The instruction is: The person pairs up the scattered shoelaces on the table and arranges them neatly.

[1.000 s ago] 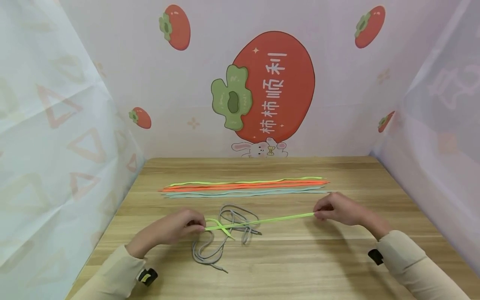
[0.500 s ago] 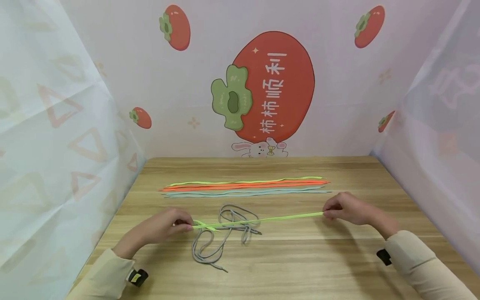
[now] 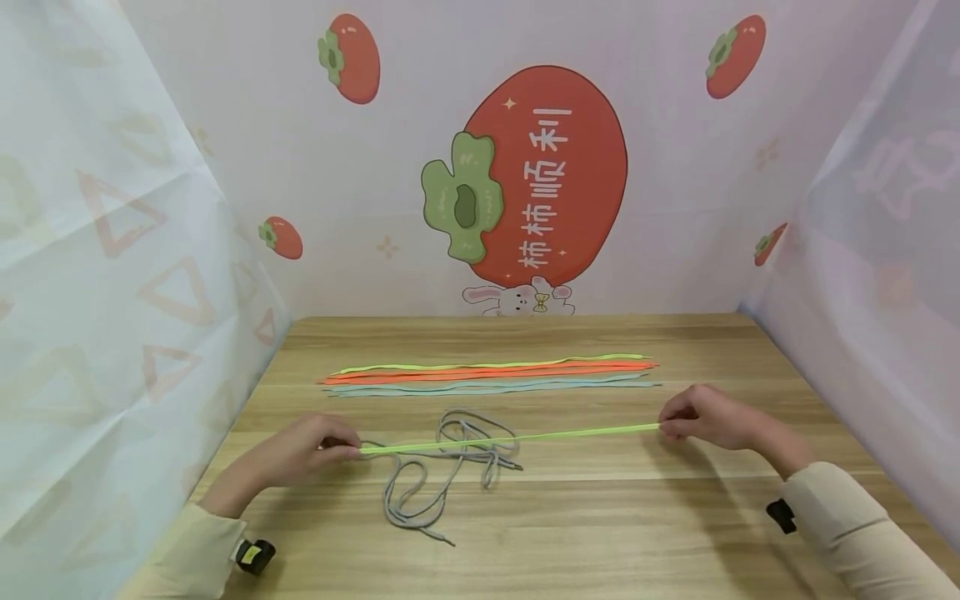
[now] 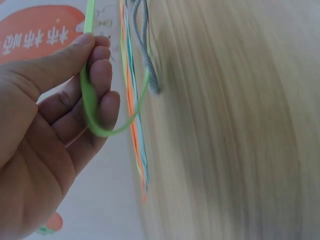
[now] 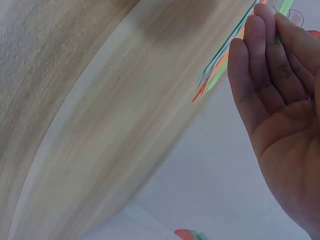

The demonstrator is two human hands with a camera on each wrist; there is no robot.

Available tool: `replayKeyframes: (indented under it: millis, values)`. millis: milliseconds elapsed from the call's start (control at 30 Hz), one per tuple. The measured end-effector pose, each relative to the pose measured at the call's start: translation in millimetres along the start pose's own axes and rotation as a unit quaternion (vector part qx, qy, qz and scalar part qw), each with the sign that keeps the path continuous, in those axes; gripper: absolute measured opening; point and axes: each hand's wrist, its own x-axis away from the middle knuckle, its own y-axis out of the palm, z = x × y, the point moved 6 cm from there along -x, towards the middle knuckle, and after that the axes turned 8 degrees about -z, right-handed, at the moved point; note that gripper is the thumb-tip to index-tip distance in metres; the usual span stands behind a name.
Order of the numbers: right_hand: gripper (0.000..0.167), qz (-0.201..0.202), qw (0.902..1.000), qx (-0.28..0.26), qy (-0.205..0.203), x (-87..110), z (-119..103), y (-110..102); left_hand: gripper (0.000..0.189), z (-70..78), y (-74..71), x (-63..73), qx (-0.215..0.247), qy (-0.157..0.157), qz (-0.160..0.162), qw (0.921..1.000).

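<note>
A yellow-green shoelace (image 3: 570, 433) stretches nearly straight between both hands, above the table. My left hand (image 3: 303, 450) pinches it near its left end between thumb and fingertips; in the left wrist view the loose tail of that shoelace (image 4: 107, 133) hangs in a curve below the fingers. My right hand (image 3: 708, 419) pinches the other end between thumb and fingers. Under the taut shoelace a tangled grey shoelace (image 3: 420, 523) lies on the wood, with loops and tips spread out.
Farther back, yellow-green, orange (image 3: 495, 372) and light blue shoelaces (image 3: 487, 387) lie side by side, straightened out, on the wooden table (image 3: 570, 533). White printed sheets (image 3: 375, 275) stand behind the table and along both sides.
My hands have drawn apart, the left going left and the right going right. More of the yellow-green shoelace spans between them, and its looped tail beside the left hand has slipped out of the head view.
</note>
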Motion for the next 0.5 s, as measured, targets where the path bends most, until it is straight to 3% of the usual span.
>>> replayKeyframes:
  millis: [200,500]
  values:
    - [0.011,0.003,1.0,0.003,0.006,4.9,5,-2,0.013,-13.8,-6.1,13.3,-0.003,-0.005,0.011,0.9999]
    - [0.011,0.01,0.9999,-0.001,0.011,9.7,9,-5,0.014,-39.2,-17.1,35.8,-0.013,-0.041,0.031,0.9986]
